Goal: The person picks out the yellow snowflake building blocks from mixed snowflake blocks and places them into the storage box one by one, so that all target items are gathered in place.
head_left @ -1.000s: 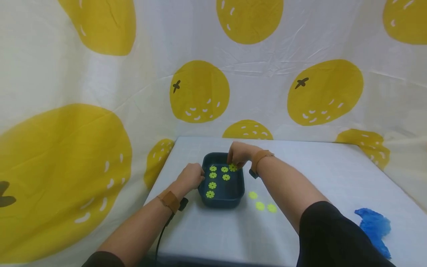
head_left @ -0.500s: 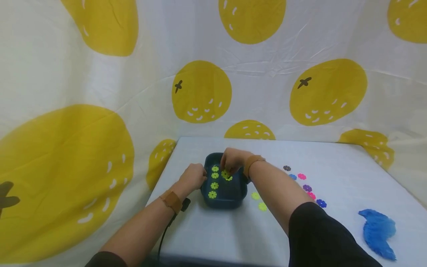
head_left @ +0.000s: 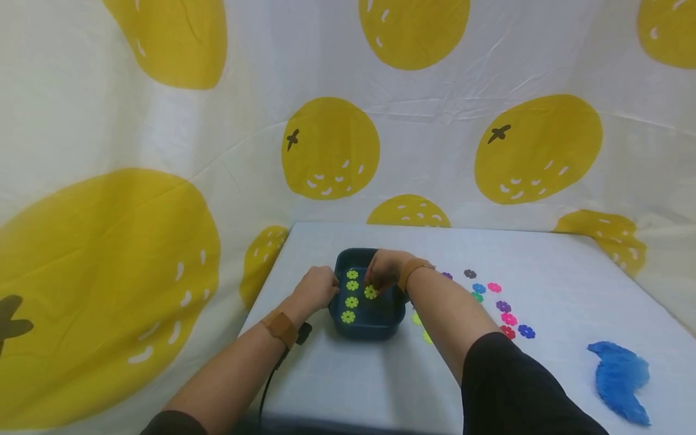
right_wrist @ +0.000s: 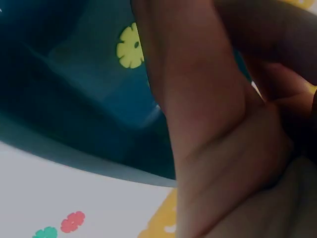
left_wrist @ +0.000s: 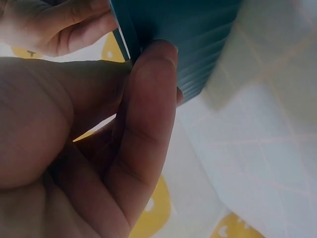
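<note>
A dark teal rectangular tray (head_left: 363, 332) stands on the table, with several yellow-green flower-shaped discs (head_left: 351, 302) in a column along its left side. My left hand (head_left: 315, 287) pinches the tray's left rim between thumb and fingers; the left wrist view shows the thumb (left_wrist: 154, 74) against the ribbed outer wall. Inside the tray, my right hand (head_left: 385, 269) pinches another yellow-green flower-shaped disc (head_left: 371, 292), low over the bottom. The right wrist view hides the fingertips behind the hand; a yellow-green disc (right_wrist: 130, 47) shows partly there.
Right of the tray lie more yellow-green discs (head_left: 416, 318), partly behind the right forearm. Further right are pink (head_left: 494, 287), purple (head_left: 503, 307), blue (head_left: 526, 331) and dark grey (head_left: 470, 273) discs. A blue crumpled, fluffy-looking item (head_left: 621, 382) lies near the right edge.
My right hand has moved down and slightly left inside the tray, bringing the held disc nearer the middle. Coloured discs behind the forearm have come into sight. The left hand keeps its grip.
</note>
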Available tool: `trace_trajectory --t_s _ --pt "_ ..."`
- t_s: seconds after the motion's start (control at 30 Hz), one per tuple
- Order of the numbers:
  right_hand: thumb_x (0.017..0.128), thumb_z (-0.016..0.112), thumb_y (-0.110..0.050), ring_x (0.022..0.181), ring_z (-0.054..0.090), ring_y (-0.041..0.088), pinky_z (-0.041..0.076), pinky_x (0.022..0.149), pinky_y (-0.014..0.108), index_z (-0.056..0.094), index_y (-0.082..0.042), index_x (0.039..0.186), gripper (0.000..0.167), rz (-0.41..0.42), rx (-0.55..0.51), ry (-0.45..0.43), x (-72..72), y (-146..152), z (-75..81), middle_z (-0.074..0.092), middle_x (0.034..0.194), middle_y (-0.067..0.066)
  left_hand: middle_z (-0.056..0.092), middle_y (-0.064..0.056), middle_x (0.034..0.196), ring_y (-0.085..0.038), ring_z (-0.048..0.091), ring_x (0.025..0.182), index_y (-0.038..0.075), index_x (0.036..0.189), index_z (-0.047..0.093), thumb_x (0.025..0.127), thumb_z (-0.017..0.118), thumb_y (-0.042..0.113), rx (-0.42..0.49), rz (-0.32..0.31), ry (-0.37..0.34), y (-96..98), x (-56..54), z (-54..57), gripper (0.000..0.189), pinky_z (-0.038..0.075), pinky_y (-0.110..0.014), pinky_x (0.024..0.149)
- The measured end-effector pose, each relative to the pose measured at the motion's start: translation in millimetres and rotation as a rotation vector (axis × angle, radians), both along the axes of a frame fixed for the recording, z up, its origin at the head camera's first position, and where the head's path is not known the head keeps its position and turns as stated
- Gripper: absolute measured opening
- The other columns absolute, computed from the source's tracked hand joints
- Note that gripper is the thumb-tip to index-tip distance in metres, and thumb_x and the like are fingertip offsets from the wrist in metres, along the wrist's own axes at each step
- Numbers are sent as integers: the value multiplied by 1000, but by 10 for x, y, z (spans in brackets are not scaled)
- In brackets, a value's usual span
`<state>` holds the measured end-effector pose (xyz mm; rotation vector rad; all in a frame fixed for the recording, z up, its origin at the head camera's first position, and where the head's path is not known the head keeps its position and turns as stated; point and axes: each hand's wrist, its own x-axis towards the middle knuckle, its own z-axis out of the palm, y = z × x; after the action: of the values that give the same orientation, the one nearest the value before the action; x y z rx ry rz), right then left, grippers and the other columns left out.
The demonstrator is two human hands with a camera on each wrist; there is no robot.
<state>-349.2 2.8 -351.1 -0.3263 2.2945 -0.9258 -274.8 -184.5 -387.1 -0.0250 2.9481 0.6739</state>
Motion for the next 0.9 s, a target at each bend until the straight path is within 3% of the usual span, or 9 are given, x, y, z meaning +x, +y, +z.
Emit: trace_trajectory --t_s 0.1,0.33,0.63,0.9 --pt "91 67 8 96 70 28 61 86 38 77 -2 113 26 -14 39 22 -11 -15 -38 72 110 14 76 -15 109 -16 67 77 -2 119 74 99 68 10 3 2 6 -7 4 -4 24 59 -29 66" --pt "92 78 -14 93 71 29 60 88 44 77 -6 111 21 -21 147 75 37 -103 -172 74 101 13 75 -16 111 -16 68 77 -2 119 74 99 68 10 19 13 -2 -23 19 -25 24 59 -29 66" --pt "93 77 -12 87 70 29 61 81 43 78 -8 108 16 -9 194 170 -12 -179 -301 73 95 12 76 -13 103 -15 66 72 -1 116 76 99 68 10 24 1 12 -16 2 -27 21 57 -27 63" --pt "94 76 -11 92 68 29 58 91 53 75 -9 113 19 -20 186 229 17 -210 -349 71 101 10 76 -14 109 -15 67 76 0 119 75 99 68 11 29 2 3 -31 -20 -36 24 58 -28 65"
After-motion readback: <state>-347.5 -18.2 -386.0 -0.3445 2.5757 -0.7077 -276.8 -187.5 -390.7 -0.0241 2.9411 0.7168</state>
